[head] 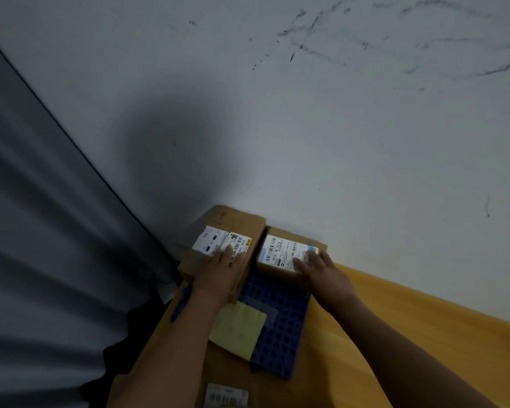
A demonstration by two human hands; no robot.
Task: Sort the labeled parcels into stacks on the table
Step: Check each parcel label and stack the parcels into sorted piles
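Two brown cardboard parcels with white shipping labels stand side by side against the wall, on a blue perforated tray (280, 325). The larger parcel (239, 225) is on the left, and my left hand (221, 272) lies flat on its top, fingers over the label. The smaller parcel (289, 248) is on the right; my right hand (321, 269) rests on its label with fingers spread. A pale yellow flat parcel (239, 328) lies on the tray nearer to me. Another labeled cardboard parcel (227, 396) shows at the bottom edge.
The yellow wooden table (409, 319) runs off to the right along a scuffed white wall (306, 113). A grey curtain (42, 231) hangs at the left, close to the larger parcel.
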